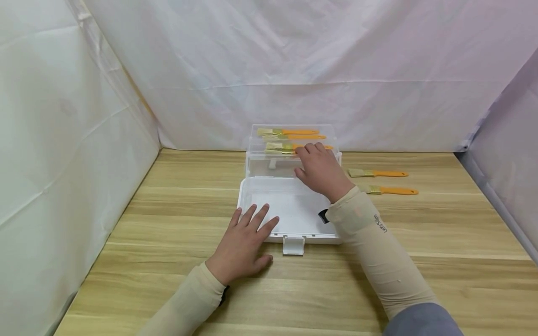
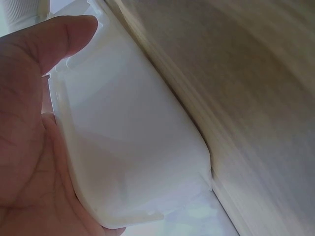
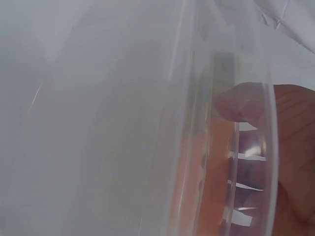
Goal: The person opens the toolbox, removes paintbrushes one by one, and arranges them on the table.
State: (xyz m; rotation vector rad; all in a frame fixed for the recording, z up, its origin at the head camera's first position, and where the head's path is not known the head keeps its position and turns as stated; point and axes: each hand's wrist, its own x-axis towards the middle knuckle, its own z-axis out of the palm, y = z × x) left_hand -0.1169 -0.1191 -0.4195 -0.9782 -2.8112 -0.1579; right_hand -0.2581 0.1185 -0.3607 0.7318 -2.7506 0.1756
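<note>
A white plastic box stands open on the wooden table, with a clear upper section raised at its back. Several paintbrushes with orange handles and pale bristles lie in that upper section. There my right hand pinches a paintbrush near where its handle begins. Through the clear plastic in the right wrist view, the thumb lies against the brush. My left hand spreads its straight fingers over the box's front left corner. Its palm faces the white outer wall in the left wrist view.
Two more paintbrushes lie on the table right of the box, one nearer me, partly hidden by my right arm. A white latch hangs from the box's front edge. White cloth encloses the table at the back and sides.
</note>
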